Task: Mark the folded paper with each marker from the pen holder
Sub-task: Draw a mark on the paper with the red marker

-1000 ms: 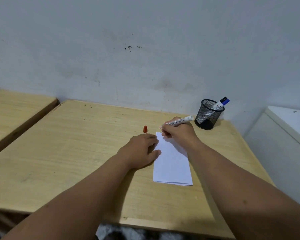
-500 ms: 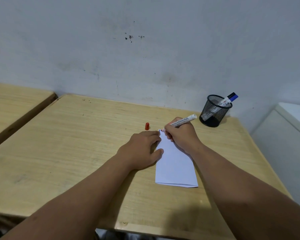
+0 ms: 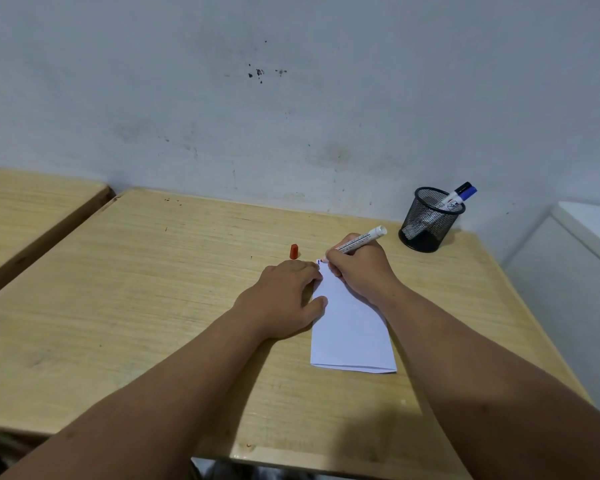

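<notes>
A folded white paper (image 3: 352, 336) lies on the wooden desk (image 3: 153, 289). My left hand (image 3: 284, 299) rests flat on the paper's left edge, fingers spread. My right hand (image 3: 361, 268) grips a white marker (image 3: 359, 242), its tip touching the paper's top left corner beside a short blue mark (image 3: 318, 262). The marker's red cap (image 3: 294, 251) stands on the desk just beyond my left hand. A black mesh pen holder (image 3: 428, 220) at the desk's back right holds two markers with black and blue caps (image 3: 459, 195).
A second wooden desk (image 3: 32, 209) stands to the left across a narrow gap. A white cabinet (image 3: 575, 258) sits to the right of the desk. A stained pale wall runs right behind the desk.
The marker tip has come down from just off the paper's top edge onto its top left corner. My left hand stays on the paper. The camera view shifted slightly.
</notes>
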